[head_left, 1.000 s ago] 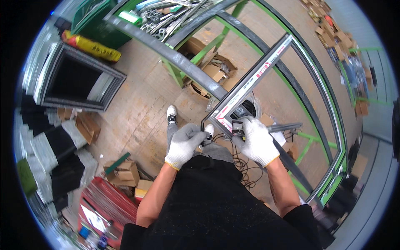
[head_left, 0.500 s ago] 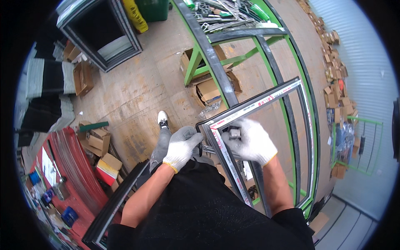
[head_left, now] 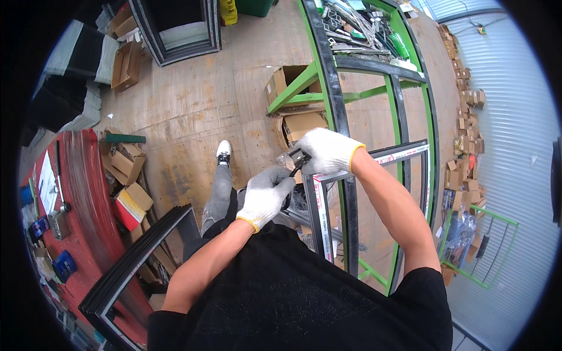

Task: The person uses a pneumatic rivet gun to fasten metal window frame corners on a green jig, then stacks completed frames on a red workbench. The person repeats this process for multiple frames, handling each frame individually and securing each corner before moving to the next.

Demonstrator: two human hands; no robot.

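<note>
The right hand's (head_left: pixel 325 151) gloved fingers were curled closed on a small dark fitting (head_left: pixel 300 158), just beside the left-hand corner of the taped frame (head_left: pixel 322 219). The left hand (head_left: pixel 263 193), left of that frame, pinched a thin black piece (head_left: pixel 293 173) between thumb and bent fingers. The step in hand seemed to be bringing piece and fitting together; the next move probably called for a steady right hold while the left fingers aligned the piece. Gloves hid most of both, and whether they touched could not be told. The right forearm and black shirt (head_left: pixel 316 298) blocked parts of the frame.
</note>
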